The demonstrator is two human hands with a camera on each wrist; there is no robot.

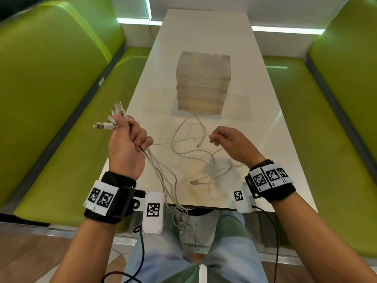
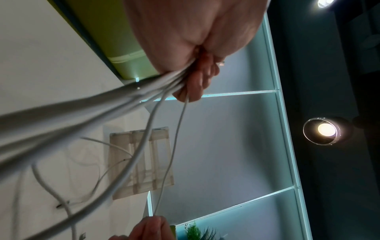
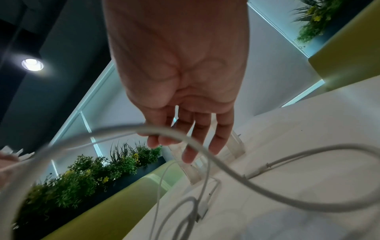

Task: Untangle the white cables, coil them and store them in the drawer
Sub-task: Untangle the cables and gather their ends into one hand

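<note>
My left hand (image 1: pixel 126 139) is raised over the table's left edge and grips a bundle of several white cables (image 1: pixel 157 170) near their USB plugs (image 1: pixel 114 117), which stick up past the fingers. In the left wrist view the same cables (image 2: pixel 86 110) run down out of the closed fist (image 2: pixel 195 81). My right hand (image 1: pixel 226 141) pinches one thin white cable (image 1: pixel 179 140) stretched level between both hands; the right wrist view shows thumb and forefinger (image 3: pixel 156 138) on it. More white cable (image 1: pixel 204 158) lies looped on the table. A clear stack of drawers (image 1: pixel 202 82), all closed, stands behind.
The white table (image 1: pixel 265 123) is narrow, with green bench seats (image 1: pixel 61 119) on both sides. Cable ends hang off the near table edge (image 1: pixel 179 213) over my knees. Planters with green plants (image 3: pixel 92 170) stand beyond the bench.
</note>
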